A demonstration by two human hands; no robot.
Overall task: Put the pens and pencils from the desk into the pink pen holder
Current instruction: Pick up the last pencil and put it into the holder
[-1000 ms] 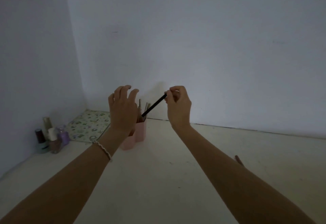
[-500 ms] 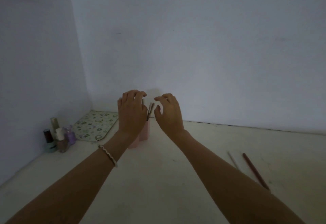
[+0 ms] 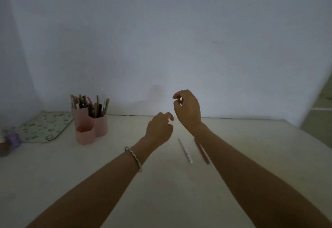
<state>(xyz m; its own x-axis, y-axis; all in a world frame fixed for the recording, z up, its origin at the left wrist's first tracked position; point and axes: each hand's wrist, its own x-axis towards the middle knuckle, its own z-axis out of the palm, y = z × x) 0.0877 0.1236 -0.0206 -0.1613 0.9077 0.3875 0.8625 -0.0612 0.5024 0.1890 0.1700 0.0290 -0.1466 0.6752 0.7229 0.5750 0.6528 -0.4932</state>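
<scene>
The pink pen holder [image 3: 100, 128] stands at the back left of the desk, with several pens and pencils [image 3: 93, 104] upright in it. A white pen [image 3: 186, 151] and a reddish-brown pencil [image 3: 202, 152] lie side by side on the desk, between my forearms. My left hand [image 3: 159, 129] hovers just left of the white pen, fingers loosely curled and holding nothing. My right hand [image 3: 187, 109] hangs higher, above the far ends of the two, also loosely curled and empty. My right forearm covers part of the pencil.
A patterned mat [image 3: 45, 126] lies at the back left by the wall. Small bottles [image 3: 10, 140] stand at the left edge. The white wall rises right behind the cream desk [image 3: 161, 182], and the desk's right edge [image 3: 319, 138] borders a greenish floor.
My right hand let the black pen go into the holder. Both hands then left the holder and moved right to above the white pen and pencil; the view swung right.
</scene>
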